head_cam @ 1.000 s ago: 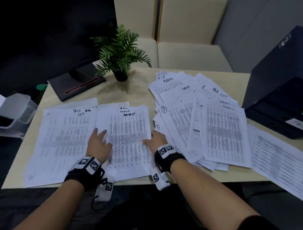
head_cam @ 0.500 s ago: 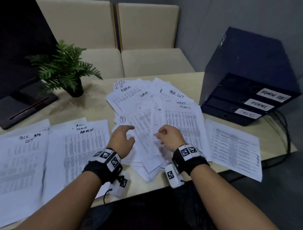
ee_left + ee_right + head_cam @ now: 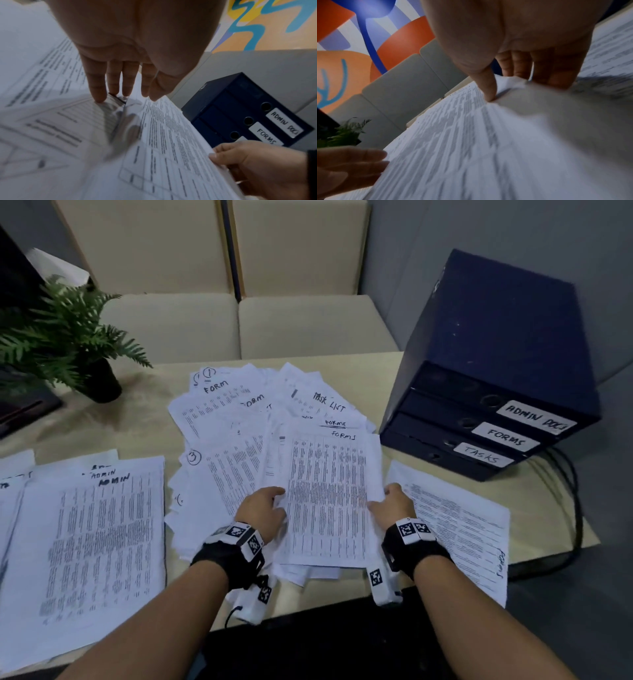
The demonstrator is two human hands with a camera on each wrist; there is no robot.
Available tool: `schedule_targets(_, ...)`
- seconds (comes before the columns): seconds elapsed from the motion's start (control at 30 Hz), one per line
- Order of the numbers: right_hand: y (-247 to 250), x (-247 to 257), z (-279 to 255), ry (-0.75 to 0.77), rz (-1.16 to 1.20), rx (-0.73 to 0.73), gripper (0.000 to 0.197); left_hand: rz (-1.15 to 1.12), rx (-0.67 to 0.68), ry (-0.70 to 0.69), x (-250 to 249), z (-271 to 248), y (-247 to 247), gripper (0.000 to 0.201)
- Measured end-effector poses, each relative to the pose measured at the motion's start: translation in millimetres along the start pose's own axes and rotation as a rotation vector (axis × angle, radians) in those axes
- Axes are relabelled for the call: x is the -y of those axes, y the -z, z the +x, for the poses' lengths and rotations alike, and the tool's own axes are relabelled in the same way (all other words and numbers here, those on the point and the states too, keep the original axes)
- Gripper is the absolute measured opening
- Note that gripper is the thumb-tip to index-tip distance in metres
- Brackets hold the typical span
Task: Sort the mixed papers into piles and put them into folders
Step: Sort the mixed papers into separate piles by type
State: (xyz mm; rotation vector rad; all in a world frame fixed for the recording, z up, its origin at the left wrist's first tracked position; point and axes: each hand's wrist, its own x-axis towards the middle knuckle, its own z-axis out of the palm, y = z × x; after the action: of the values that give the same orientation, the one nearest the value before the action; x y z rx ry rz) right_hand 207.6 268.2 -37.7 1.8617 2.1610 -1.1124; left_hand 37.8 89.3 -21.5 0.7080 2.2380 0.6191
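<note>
A fanned heap of mixed papers (image 3: 239,419) lies mid-table. Its top sheet, headed FORMS (image 3: 329,494), is lifted at the near end. My right hand (image 3: 387,501) pinches that sheet's right edge, thumb on top and fingers beneath (image 3: 510,83). At the sheet's left edge is my left hand (image 3: 272,505), fingers straight, touching the paper (image 3: 123,94). Left of the heap lie an ADMIN pile (image 3: 102,542) and, at the frame edge, another pile (image 3: 10,508). One sheet marked FORMS (image 3: 462,525) lies at the right. Three dark folders labelled ADMIN DOCS (image 3: 537,417), FORMS (image 3: 505,438) and TASKS (image 3: 481,457) lie stacked.
The folders sit in a dark blue box (image 3: 496,337) at the table's back right, with black cables (image 3: 575,508) trailing beside it. A potted fern (image 3: 68,337) stands at the back left. Beige seats (image 3: 308,326) are behind the table.
Both hands left the ADMIN pile and moved right to the mixed heap. The right hand has taken hold of the top FORMS sheet's right edge, and my view has turned right.
</note>
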Motion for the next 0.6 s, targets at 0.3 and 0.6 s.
schedule_targets(0.3, 61, -13, 11, 0.168, 0.451, -0.196, 0.007, -0.02, -0.105, 0.023, 3, 7, -12, 0.047)
schedule_targets(0.6, 10, -4, 11, 0.127, 0.17, -0.001, 0.01, -0.199, -0.172, 0.084, -8, 12, -17, 0.072)
